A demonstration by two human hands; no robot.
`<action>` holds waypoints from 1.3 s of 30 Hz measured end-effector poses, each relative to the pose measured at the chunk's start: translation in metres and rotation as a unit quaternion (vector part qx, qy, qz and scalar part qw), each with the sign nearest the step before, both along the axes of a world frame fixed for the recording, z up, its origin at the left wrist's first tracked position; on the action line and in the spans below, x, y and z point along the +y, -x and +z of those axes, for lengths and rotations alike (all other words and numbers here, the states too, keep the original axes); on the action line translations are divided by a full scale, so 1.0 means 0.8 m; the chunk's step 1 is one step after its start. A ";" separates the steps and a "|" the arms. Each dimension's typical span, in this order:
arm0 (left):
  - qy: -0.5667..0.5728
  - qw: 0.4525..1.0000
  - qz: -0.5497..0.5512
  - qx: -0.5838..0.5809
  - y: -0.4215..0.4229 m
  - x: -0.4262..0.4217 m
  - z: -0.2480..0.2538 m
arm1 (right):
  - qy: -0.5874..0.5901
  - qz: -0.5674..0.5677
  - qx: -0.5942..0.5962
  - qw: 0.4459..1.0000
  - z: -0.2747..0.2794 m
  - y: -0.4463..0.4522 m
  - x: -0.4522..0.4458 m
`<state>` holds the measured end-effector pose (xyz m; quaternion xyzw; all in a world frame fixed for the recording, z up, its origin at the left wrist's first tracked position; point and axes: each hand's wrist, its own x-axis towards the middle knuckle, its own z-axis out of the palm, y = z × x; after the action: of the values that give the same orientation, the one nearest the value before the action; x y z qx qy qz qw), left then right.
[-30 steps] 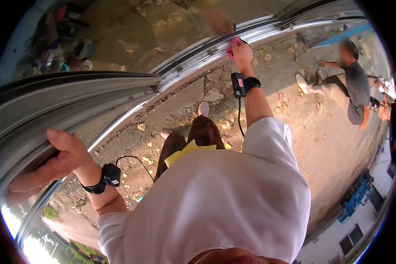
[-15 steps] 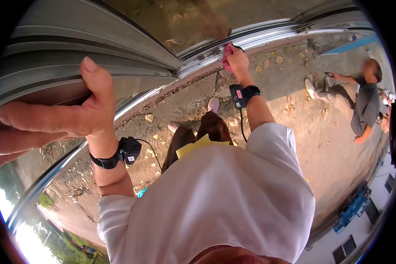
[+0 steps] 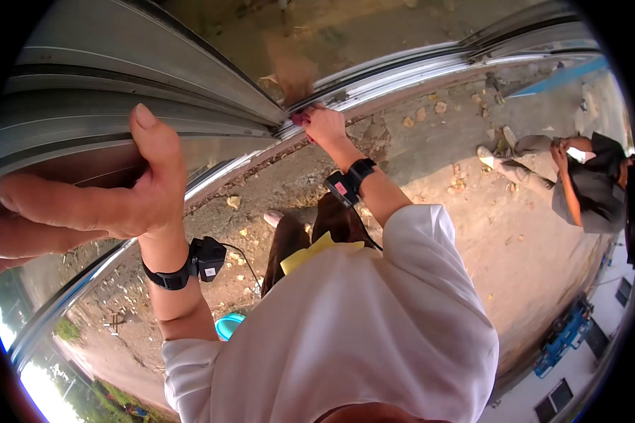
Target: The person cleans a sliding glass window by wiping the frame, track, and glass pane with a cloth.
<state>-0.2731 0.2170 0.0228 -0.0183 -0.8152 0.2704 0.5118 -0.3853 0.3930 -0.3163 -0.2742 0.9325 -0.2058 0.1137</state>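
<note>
The right hand has its fingers clamped on a crumpled dark-pink cloth at the silver metal window frame's inner corner, the left hand's fingers spread apart along its upright

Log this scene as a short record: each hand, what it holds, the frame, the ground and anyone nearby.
left hand: open, thumb apart, against or close to grey upright frame
right hand: closed on pink cloth
cloth position: corner where frame meets metal track
ground: bare, scattered leaves
container: turquoise, partly hidden by white shirt
nearby: another person, dark top, hands together
</note>
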 end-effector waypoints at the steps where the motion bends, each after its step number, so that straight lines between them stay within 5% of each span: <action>1: 0.001 1.000 -0.002 -0.003 0.000 0.002 -0.001 | -0.013 -0.019 -0.009 1.000 0.001 0.015 0.013; 7: -0.008 1.000 -0.015 -0.023 0.005 0.006 -0.001 | 0.033 -0.067 -0.016 0.997 0.040 -0.013 -0.002; 13: -0.025 0.999 -0.041 -0.008 0.000 0.014 0.004 | 0.009 -0.090 -0.023 0.996 -0.012 -0.022 -0.022; 17: -0.128 0.972 -0.180 -0.086 -0.030 0.051 -0.040 | 0.026 -0.197 -0.072 0.977 0.020 0.005 0.024; 19: -0.277 0.891 -0.251 -0.258 -0.050 0.079 -0.100 | 0.055 -0.214 -0.070 0.973 0.015 0.003 0.044; 20: -0.333 0.858 -0.265 -0.290 -0.052 0.094 -0.134 | 0.139 -0.232 -0.161 0.949 0.000 -0.006 0.056; 22: -0.458 0.786 -0.194 -0.367 -0.055 0.117 -0.218 | 0.336 -0.247 -0.364 0.833 -0.003 -0.036 0.065; 23: -0.552 0.732 -0.119 -0.382 -0.057 0.133 -0.254 | 0.334 -0.248 -0.363 0.834 0.012 -0.054 0.068; 24: -0.553 0.731 -0.123 -0.381 -0.059 0.136 -0.287 | 0.404 -0.268 -0.467 0.740 0.036 -0.066 0.070; 25: -0.717 0.581 -0.123 -0.365 -0.054 0.140 -0.317 | 0.466 -0.282 -0.554 0.630 0.052 -0.075 0.073; 26: -0.845 0.399 -0.119 -0.336 -0.046 0.146 -0.333 | 0.471 -0.286 -0.549 0.629 0.054 -0.085 0.075; 27: -0.843 0.395 -0.132 -0.341 -0.040 0.147 -0.348 | 0.477 -0.290 -0.542 0.628 0.054 -0.094 0.078; 29: -0.903 0.289 -0.065 -0.313 -0.035 0.134 -0.364 | 0.503 -0.276 -0.532 0.623 0.058 -0.098 0.091; 31: -0.906 0.284 -0.070 -0.306 -0.033 0.130 -0.369 | 0.456 -0.292 -0.549 0.637 0.055 -0.100 0.104; 34: -0.857 0.355 -0.065 -0.367 -0.025 0.122 -0.364 | 0.441 -0.265 -0.533 0.671 0.044 -0.088 0.125; 37: -0.899 0.323 -0.033 -0.295 -0.020 0.111 -0.352 | 0.420 -0.237 -0.511 0.712 0.013 -0.078 0.150; 39: -0.935 0.231 -0.051 -0.263 -0.016 0.105 -0.344 | 0.394 -0.244 -0.508 0.726 0.007 -0.074 0.164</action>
<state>-0.2601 0.3007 -0.2520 0.3618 -0.5748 -0.7310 -0.0658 -0.3261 0.5244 -0.3109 0.0882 0.6049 -0.6840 0.3981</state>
